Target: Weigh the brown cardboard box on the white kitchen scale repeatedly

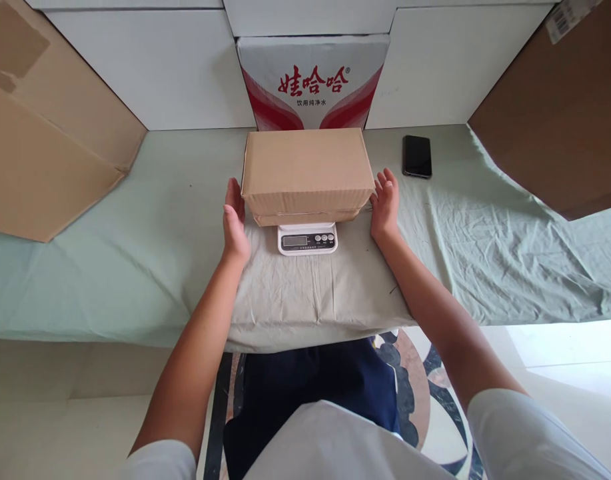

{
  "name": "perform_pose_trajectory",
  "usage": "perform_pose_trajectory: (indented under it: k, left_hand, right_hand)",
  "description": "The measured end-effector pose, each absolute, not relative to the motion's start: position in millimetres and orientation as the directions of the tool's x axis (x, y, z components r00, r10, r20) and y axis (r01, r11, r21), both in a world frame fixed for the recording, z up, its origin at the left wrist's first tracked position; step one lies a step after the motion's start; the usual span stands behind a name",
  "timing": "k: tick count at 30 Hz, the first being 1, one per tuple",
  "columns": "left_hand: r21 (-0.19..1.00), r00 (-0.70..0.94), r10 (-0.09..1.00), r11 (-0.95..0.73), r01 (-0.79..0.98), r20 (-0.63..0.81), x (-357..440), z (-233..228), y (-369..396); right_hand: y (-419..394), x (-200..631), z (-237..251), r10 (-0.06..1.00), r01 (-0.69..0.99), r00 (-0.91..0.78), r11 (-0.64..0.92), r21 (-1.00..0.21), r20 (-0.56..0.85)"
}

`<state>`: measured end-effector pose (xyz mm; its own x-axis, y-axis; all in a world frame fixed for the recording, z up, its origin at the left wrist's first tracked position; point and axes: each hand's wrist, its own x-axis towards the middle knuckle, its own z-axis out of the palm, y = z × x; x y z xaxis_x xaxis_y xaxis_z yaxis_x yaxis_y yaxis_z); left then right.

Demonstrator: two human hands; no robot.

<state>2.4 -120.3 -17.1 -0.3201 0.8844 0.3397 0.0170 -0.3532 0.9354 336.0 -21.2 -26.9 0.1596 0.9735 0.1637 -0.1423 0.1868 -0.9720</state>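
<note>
A closed brown cardboard box (308, 170) rests on a small white digital scale (308, 240), whose display faces me. A second flatter cardboard piece (305, 217) shows just under the box. My left hand (234, 223) is open beside the box's left end, fingers straight, close to it but not gripping. My right hand (385, 203) is open at the box's right end, fingertips near or touching the corner. The scale stands on a pale cloth-covered table (160, 267).
A black phone (417, 156) lies at the back right. A red-and-white printed carton (312, 83) stands behind the box against white boxes (155, 67). Large brown cardboard boxes lean at far left (40, 147) and far right (560, 120). The table's front edge is near my legs.
</note>
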Motion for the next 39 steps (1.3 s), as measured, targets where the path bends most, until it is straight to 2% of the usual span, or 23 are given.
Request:
perform_pose_trajectory:
  k: [14, 20, 31, 39]
  left_hand:
    - [0.903, -0.209, 0.878, -0.419, 0.1, 0.431, -3, -20, -123]
    - [0.877, -0.106, 0.877, -0.446, 0.178, 0.468, -4, -17, -127]
    - [0.913, -0.2, 0.895, -0.408, -0.01, 0.398, -2, -17, -131]
    - [0.919, -0.18, 0.908, -0.392, -0.042, 0.379, 14, -8, -134]
  right_hand:
    - [-19, 334, -27, 0.975, -0.128, 0.149, 0.183, -0.975, 0.164]
    - [-18, 329, -23, 0.972, -0.132, 0.175, 0.183, -0.974, 0.159]
    - [-35, 320, -21, 0.955, -0.142, 0.116, 0.287, -0.947, 0.272]
    - [-78, 299, 10, 0.903, -0.213, -0.066, 0.404, -0.89, 0.426]
